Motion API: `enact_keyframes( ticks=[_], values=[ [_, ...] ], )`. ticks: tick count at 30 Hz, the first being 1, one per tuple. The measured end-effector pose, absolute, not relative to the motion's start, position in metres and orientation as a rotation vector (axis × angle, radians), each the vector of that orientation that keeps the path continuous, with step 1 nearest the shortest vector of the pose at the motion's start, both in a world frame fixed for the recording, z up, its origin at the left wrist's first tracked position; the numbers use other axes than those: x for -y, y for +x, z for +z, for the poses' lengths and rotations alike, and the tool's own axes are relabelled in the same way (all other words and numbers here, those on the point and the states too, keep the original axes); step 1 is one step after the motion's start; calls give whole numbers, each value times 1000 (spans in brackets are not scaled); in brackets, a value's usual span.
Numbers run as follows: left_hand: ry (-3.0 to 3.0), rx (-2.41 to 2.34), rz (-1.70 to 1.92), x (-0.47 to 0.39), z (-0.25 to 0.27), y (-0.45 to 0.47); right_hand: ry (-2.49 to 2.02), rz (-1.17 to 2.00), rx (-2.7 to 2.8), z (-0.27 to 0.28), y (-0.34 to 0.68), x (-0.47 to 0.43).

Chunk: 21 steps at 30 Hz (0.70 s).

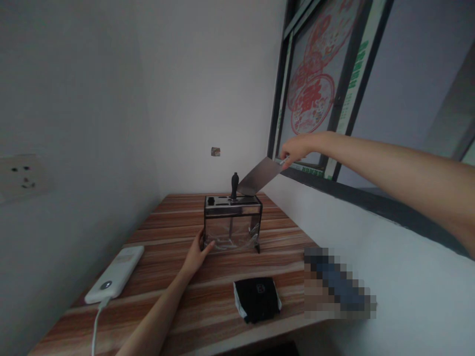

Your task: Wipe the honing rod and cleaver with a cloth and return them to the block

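A knife block [232, 210] with a dark top and clear sides stands on the striped wooden table. One knife with a black handle [235, 186] sits upright in its top. My right hand [294, 148] grips the handle of a cleaver [260, 176], whose broad blade slants down to the left. The blade's lower end is at the right part of the block's top; I cannot tell whether it is inside a slot. My left hand [197, 251] holds the block's lower left side, thumb in front and fingers partly hidden behind.
A white power bank [116, 275] with a cable lies at the left. A folded black cloth item [257, 299] is near the front edge, and a blurred-out object [339, 284] lies to its right. Walls and a window [315, 89] border the table.
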State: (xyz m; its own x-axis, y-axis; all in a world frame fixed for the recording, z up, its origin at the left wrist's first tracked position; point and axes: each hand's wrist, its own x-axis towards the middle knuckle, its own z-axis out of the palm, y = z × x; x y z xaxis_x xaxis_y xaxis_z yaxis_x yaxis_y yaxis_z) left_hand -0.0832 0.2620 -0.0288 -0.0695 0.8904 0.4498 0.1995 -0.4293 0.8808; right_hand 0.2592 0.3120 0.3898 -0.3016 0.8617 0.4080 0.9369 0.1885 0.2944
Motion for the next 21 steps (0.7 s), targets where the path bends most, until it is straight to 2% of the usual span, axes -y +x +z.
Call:
enact_keyframes(
  ticks=[3, 9, 17, 19, 21],
  values=[
    [1631, -1176, 1568, -264, -31, -84, -1966, -596, 2508, 394, 243, -313],
    [1632, -1198, 1623, -266, -33, -85, -1939, -854, 2648, 402, 211, -336],
    [1637, -1225, 1658, -271, -38, -87, -2114, -852, 2421, 393, 163, -359],
    [1640, -1229, 1655, -272, -39, -87, -2038, -896, 2427, 385, 155, -366],
    [1645, -1227, 1653, -272, -39, -87, -1776, -899, 2470, 376, 150, -370]
  ],
)
